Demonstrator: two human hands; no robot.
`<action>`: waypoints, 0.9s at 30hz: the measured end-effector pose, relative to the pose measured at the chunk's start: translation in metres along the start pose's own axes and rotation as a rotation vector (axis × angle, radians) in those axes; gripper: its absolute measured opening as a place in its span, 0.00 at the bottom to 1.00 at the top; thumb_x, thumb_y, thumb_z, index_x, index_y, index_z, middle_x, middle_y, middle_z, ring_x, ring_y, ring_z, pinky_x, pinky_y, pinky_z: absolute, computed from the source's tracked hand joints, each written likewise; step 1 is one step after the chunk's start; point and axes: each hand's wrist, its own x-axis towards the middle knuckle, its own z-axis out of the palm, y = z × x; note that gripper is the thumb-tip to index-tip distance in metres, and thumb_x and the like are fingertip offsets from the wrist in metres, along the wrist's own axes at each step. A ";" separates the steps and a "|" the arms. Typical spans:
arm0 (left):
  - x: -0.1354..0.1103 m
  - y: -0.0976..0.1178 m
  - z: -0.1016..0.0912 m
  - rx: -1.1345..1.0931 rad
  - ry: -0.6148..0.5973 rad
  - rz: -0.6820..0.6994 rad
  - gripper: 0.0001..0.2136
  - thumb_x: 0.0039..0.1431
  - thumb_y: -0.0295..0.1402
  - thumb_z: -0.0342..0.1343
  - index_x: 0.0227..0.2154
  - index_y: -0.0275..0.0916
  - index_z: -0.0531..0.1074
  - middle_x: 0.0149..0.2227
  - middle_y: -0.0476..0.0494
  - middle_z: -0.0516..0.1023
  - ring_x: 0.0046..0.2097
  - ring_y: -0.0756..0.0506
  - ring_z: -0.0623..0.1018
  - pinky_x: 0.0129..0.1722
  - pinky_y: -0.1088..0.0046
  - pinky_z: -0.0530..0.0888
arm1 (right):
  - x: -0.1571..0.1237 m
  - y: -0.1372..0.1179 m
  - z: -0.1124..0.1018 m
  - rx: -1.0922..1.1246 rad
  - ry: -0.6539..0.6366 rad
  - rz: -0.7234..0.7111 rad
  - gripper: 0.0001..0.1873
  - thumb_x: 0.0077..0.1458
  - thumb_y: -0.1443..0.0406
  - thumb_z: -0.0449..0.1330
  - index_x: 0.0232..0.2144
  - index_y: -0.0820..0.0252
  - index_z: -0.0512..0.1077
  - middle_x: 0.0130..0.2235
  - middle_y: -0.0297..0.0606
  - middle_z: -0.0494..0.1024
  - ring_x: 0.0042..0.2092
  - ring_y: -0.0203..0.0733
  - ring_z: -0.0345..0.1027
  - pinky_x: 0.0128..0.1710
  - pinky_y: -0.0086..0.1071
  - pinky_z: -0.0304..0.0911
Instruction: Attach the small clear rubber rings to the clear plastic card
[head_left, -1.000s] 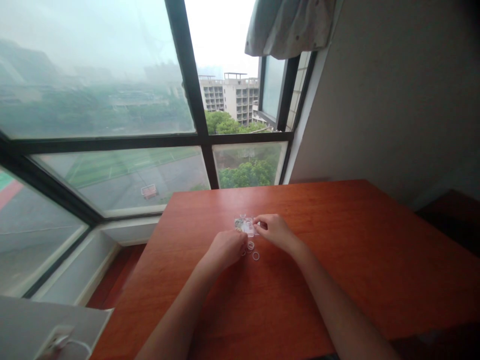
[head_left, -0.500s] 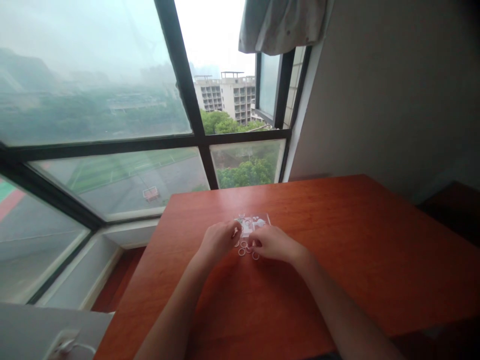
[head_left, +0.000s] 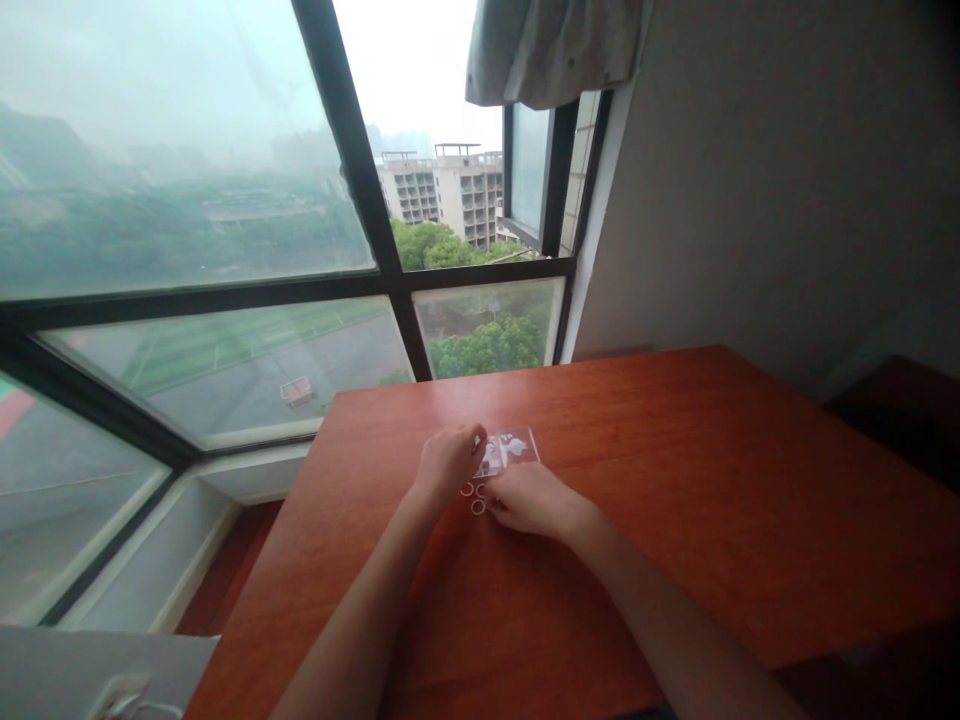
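A small clear plastic bag [head_left: 510,449] with white shapes inside lies flat on the red-brown wooden table [head_left: 675,500]. My left hand [head_left: 448,463] rests at the bag's left edge with its fingers curled and pinching that edge. My right hand [head_left: 531,498] lies just in front of the bag, fingers curled down over several small clear rings [head_left: 474,498] on the table. Whether its fingertips hold a ring is hidden.
A large window with dark frames [head_left: 390,290] stands beyond the table's far edge. A grey wall [head_left: 772,180] runs along the right and a curtain [head_left: 555,45] hangs above. A white socket with a cable [head_left: 120,695] sits at the lower left.
My right hand left the bag's right end and moved down onto the rings. My left hand went up from the rings to the bag's left edge. The bag now lies spread flat.
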 end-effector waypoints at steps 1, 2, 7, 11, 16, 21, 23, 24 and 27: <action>0.000 -0.001 0.002 0.001 0.006 0.001 0.10 0.63 0.35 0.48 0.40 0.42 0.74 0.37 0.43 0.80 0.37 0.45 0.78 0.33 0.74 0.67 | 0.000 0.001 0.001 0.012 -0.003 0.001 0.09 0.53 0.67 0.56 0.30 0.57 0.78 0.32 0.41 0.80 0.33 0.43 0.71 0.32 0.30 0.59; 0.000 -0.002 0.003 0.001 0.014 0.004 0.10 0.63 0.35 0.47 0.40 0.42 0.74 0.37 0.43 0.80 0.37 0.45 0.78 0.33 0.74 0.66 | 0.000 0.002 0.001 0.030 -0.003 0.001 0.09 0.52 0.67 0.56 0.29 0.56 0.78 0.32 0.40 0.80 0.32 0.42 0.70 0.32 0.29 0.58; -0.005 -0.013 0.003 -0.014 0.019 -0.012 0.10 0.62 0.34 0.49 0.38 0.42 0.74 0.34 0.45 0.80 0.34 0.47 0.77 0.31 0.76 0.65 | -0.002 0.013 0.000 0.279 0.019 -0.032 0.09 0.47 0.70 0.59 0.30 0.55 0.78 0.27 0.33 0.77 0.29 0.36 0.67 0.29 0.26 0.56; -0.013 -0.022 -0.006 -0.061 0.037 0.034 0.09 0.60 0.33 0.50 0.36 0.41 0.75 0.31 0.46 0.79 0.31 0.49 0.75 0.30 0.77 0.62 | -0.002 0.024 -0.008 0.694 0.012 -0.056 0.08 0.49 0.69 0.58 0.30 0.61 0.77 0.25 0.31 0.75 0.26 0.32 0.64 0.26 0.23 0.55; -0.026 -0.023 -0.019 -0.118 -0.013 0.131 0.09 0.59 0.34 0.50 0.33 0.41 0.75 0.28 0.47 0.78 0.27 0.50 0.72 0.26 0.78 0.58 | 0.005 0.038 -0.003 0.913 0.147 0.017 0.08 0.50 0.65 0.59 0.29 0.64 0.76 0.24 0.31 0.72 0.25 0.30 0.60 0.25 0.23 0.53; -0.038 -0.016 -0.015 -0.130 -0.088 0.164 0.09 0.59 0.33 0.50 0.32 0.41 0.75 0.28 0.47 0.78 0.26 0.51 0.72 0.25 0.77 0.58 | 0.012 0.044 0.005 0.687 0.365 0.160 0.07 0.48 0.67 0.59 0.29 0.64 0.77 0.20 0.29 0.68 0.23 0.30 0.57 0.24 0.23 0.50; -0.041 -0.012 -0.011 -0.125 -0.097 0.175 0.08 0.58 0.32 0.50 0.31 0.41 0.75 0.28 0.47 0.78 0.27 0.50 0.73 0.26 0.77 0.58 | 0.016 0.045 0.001 0.564 0.422 0.176 0.06 0.49 0.67 0.60 0.29 0.63 0.77 0.21 0.29 0.70 0.24 0.30 0.58 0.25 0.24 0.51; -0.042 -0.010 -0.010 -0.124 -0.105 0.185 0.08 0.58 0.31 0.51 0.31 0.41 0.75 0.29 0.47 0.78 0.27 0.50 0.73 0.26 0.77 0.58 | 0.018 0.045 -0.001 0.513 0.441 0.180 0.06 0.49 0.66 0.60 0.30 0.62 0.77 0.22 0.30 0.71 0.24 0.30 0.59 0.25 0.24 0.51; -0.044 -0.002 -0.007 -0.125 -0.134 0.246 0.08 0.58 0.31 0.51 0.31 0.42 0.76 0.30 0.47 0.79 0.29 0.48 0.74 0.27 0.77 0.60 | 0.028 0.046 -0.009 0.413 0.442 0.196 0.07 0.50 0.65 0.61 0.31 0.61 0.78 0.24 0.32 0.74 0.25 0.32 0.63 0.26 0.25 0.52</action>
